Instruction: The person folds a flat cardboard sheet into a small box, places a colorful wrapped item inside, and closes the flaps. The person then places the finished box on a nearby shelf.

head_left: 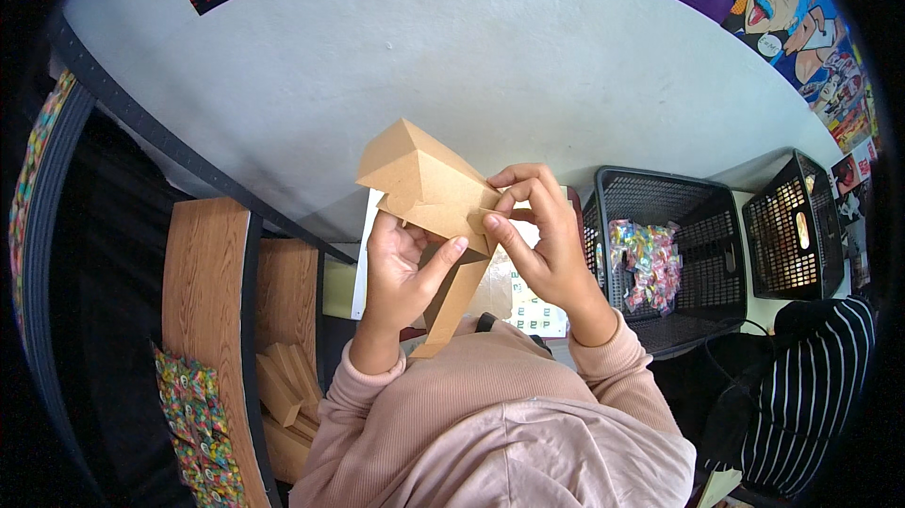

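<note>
Both hands hold a partly folded brown cardboard box (pixel 429 178) up in front of my body. My left hand (pixel 396 258) grips its lower left side, thumb along the near edge and the other fingers behind the panel. At the right end, my right hand (pixel 542 230) pinches a small flap between thumb and fingers. A long flap (pixel 454 301) of the same box hangs down toward my lap. Behind and below it lies a white sheet with small green marks (pixel 535 310), partly covered by the box and my right hand.
To the right, a black plastic basket (pixel 709 244) holds colourful wrapped candies (pixel 646 263), with a smaller black basket (pixel 792 225) beyond. Wood-grain shelves (pixel 203 272) stand at left, near folded brown cardboard pieces (pixel 290 381) and colourful candy bags (pixel 198 423). A white wall (pixel 452 56) rises ahead.
</note>
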`<state>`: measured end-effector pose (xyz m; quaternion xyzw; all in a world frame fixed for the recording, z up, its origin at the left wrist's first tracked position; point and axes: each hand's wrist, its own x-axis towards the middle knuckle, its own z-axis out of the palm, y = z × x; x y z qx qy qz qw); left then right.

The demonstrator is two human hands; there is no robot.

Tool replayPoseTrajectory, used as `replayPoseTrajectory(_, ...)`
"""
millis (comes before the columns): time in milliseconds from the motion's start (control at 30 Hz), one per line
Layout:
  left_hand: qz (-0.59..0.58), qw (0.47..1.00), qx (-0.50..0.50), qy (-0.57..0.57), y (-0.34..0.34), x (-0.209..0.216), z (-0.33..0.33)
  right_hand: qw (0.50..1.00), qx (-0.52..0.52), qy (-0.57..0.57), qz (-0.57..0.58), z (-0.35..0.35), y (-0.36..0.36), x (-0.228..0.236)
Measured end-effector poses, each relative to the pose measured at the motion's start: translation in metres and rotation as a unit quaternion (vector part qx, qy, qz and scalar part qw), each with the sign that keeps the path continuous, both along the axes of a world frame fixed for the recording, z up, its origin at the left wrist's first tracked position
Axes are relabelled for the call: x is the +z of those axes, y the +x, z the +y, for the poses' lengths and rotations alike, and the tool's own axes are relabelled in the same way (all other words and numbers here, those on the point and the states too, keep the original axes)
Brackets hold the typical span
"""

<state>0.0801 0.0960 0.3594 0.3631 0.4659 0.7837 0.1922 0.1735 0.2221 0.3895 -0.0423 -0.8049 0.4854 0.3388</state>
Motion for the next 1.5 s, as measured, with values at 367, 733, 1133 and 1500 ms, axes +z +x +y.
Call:
replayPoseTrajectory(367, 0.048, 0.988, -0.001, -0.149, -0.001, 0.005, -0.008, 0.998, 0.031, 0.024, -0.056, 0.013, 0.008, 0.002)
replayPoseTrajectory(733, -0.002, 0.994, 0.011, -0.107, -0.001, 0.007, -0.003, 0.992, -0.023, -0.116, 0.036, -0.002, 0.003, -0.022)
replayPoseTrajectory(1133, 0.038, 0.99, 0.016, -0.136, -0.003, -0.004, -0.004, 0.987, -0.096, 0.132, 0.005, -0.004, 0.007, -0.007)
replayPoseTrajectory(1500, -0.034, 0.993, 0.002, -0.113, -0.004, 0.01, -0.005, 0.981, -0.065, 0.135, 0.122, -0.003, 0.003, -0.042)
